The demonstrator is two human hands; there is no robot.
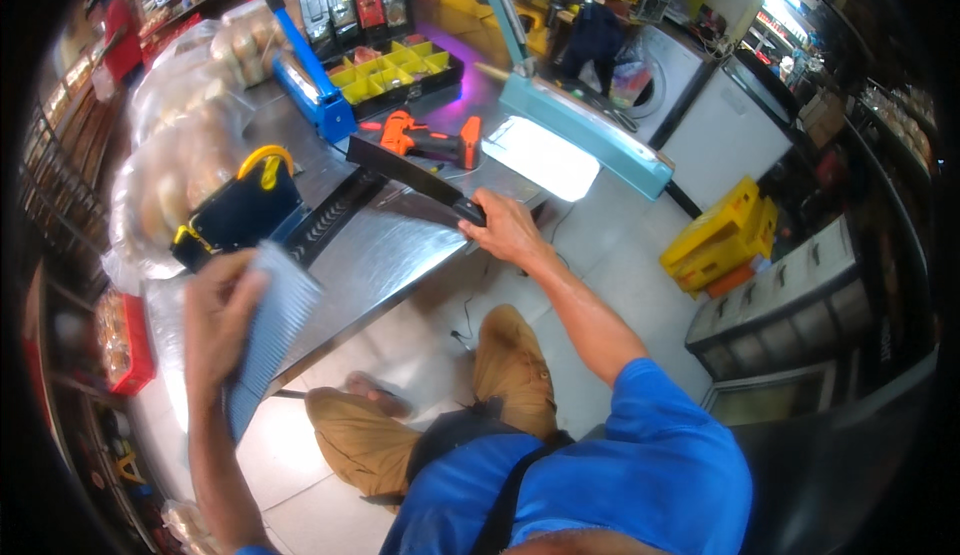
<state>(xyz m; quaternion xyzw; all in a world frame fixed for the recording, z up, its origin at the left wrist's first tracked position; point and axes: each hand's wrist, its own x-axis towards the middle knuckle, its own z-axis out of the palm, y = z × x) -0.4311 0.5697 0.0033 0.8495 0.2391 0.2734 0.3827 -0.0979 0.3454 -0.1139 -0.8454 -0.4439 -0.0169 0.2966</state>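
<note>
My left hand (pixel 215 305) grips a grey-blue ribbed sheet (pixel 272 330) by its upper left side, and the sheet stands tilted over the table's near left edge. In my right hand (pixel 508 227) is the black handle of a broad, dark-bladed knife (pixel 408 171). Its blade points left and away from me, above the metal table (pixel 380 255). Below the blade lies a black bar with chevron marks (pixel 337 217). An orange and black cordless drill (pixel 425 140) rests just beyond the knife. Left of the bar stands a dark blue tool case with a yellow handle (pixel 250 200).
Bagged bread rolls (pixel 185 145) line the table's left side. At the back are a blue tool (pixel 312 85), a black organizer with yellow compartments (pixel 395 75) and a white tray (pixel 540 158). A teal long-armed sealer or cutter (pixel 590 135) stands right. Yellow crates (pixel 722 235) sit on the floor.
</note>
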